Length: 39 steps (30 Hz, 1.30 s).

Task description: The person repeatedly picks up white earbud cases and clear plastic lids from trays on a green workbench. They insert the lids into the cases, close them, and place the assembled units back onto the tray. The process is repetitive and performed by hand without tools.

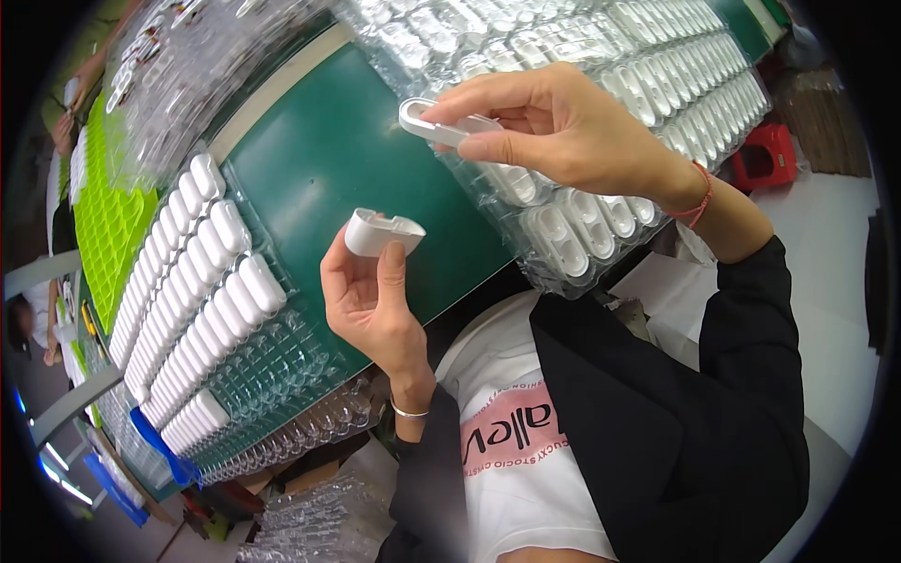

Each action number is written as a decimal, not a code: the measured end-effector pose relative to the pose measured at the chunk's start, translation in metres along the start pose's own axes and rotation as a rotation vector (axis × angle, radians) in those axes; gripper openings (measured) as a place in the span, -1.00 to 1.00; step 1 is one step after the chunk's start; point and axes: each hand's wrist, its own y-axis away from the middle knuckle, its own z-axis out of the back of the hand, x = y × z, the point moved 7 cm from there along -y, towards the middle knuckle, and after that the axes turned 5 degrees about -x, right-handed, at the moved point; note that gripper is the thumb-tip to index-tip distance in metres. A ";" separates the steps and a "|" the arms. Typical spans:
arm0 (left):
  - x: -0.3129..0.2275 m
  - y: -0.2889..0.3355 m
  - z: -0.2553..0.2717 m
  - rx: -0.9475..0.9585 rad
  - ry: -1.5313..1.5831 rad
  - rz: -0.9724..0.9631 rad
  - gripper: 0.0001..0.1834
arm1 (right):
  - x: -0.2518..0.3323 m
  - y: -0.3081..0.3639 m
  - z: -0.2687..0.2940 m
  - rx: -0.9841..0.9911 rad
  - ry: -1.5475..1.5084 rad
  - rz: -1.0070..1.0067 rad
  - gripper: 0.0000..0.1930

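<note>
My left hand (374,314) grips a small white plastic case shell (371,235) between thumb and fingers, its open, notched end turned up. Higher and to the right, my right hand (554,127) pinches a white oval plastic insert (435,129) with a hollowed middle. The two parts are apart, both above the green table (319,131). Closest to my right hand is a clear tray of white oval inserts (563,239). To the left of my left hand lies a clear tray with rows of rounded white case pieces (221,286).
More clear trays (526,38) of white parts cover the back right. Stacked clear trays (202,80) stand at the back left beside a bright green grid tray (105,211). A red plastic stool (765,158) is at the right. Another person's hand (64,131) shows at the far left.
</note>
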 end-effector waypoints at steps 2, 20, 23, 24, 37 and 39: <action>-0.012 -0.001 -0.008 0.018 0.069 -0.018 -0.58 | 0.000 0.000 -0.010 0.035 -0.026 0.023 -0.67; -0.023 0.003 -0.027 0.078 0.150 -0.036 -0.54 | -0.007 0.008 -0.034 0.074 -0.195 -0.042 -0.66; -0.018 0.002 -0.027 0.071 0.163 -0.032 -0.53 | -0.007 0.007 -0.033 0.069 -0.183 -0.031 -0.66; -0.018 0.001 -0.027 0.069 0.171 -0.040 -0.53 | -0.007 0.006 -0.033 0.069 -0.174 -0.020 -0.66; -0.014 0.003 -0.028 0.078 0.200 -0.043 -0.51 | -0.008 0.008 -0.034 0.013 -0.202 0.003 -0.68; -0.012 0.004 -0.027 0.076 0.212 -0.052 -0.52 | -0.009 0.008 -0.034 0.034 -0.212 -0.013 -0.67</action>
